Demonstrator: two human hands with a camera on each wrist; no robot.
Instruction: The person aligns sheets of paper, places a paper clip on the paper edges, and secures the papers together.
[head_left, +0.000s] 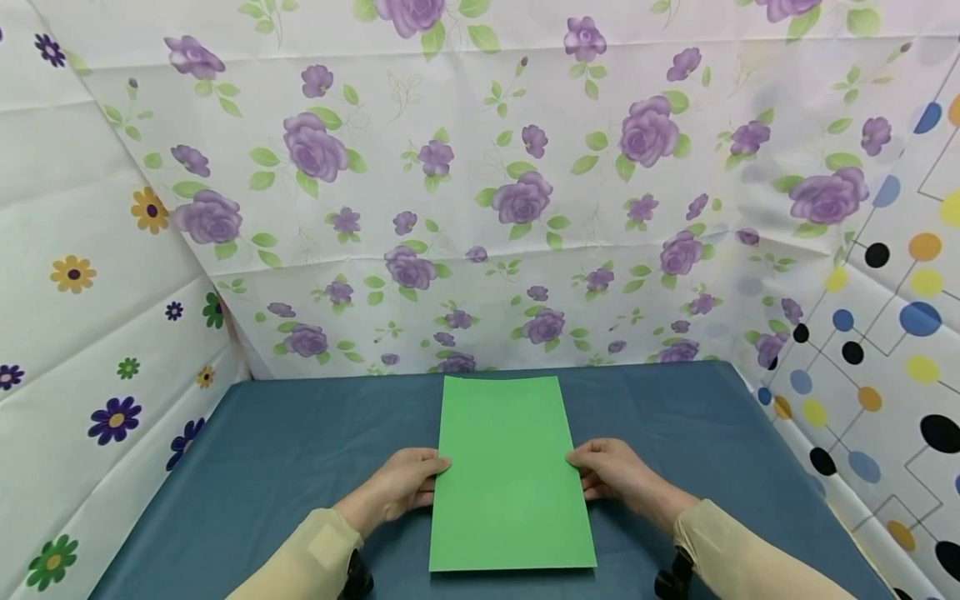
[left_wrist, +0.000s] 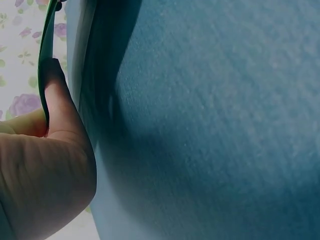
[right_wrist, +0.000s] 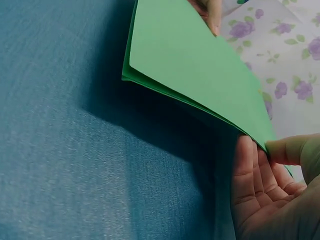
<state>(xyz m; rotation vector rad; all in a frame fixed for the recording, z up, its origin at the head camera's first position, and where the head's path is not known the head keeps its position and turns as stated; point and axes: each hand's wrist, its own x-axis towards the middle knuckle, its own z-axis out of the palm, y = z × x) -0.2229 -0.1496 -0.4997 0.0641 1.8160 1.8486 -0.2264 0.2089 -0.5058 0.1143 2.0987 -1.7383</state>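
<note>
Both hands hold a green paper (head_left: pixel 510 483), a tall rectangle with two layers parting along the lower edge in the right wrist view. Its long left edge is pinched by my left hand (head_left: pixel 401 483), thumb on top and fingers beneath. Across from it, my right hand (head_left: pixel 618 475) pinches the right edge at about the same height. From the right wrist, the paper (right_wrist: pixel 195 65) stands off the blue tabletop with a shadow under it. The left wrist view catches the paper (left_wrist: pixel 47 45) nearly edge-on; the fingertips under it are partly hidden.
A blue cloth (head_left: pixel 300 433) covers the table. Behind it hangs a white curtain (head_left: pixel 465 192) with purple roses. A flower-printed sheet (head_left: pixel 90 333) closes the left side and a dotted sheet (head_left: pixel 885 350) the right.
</note>
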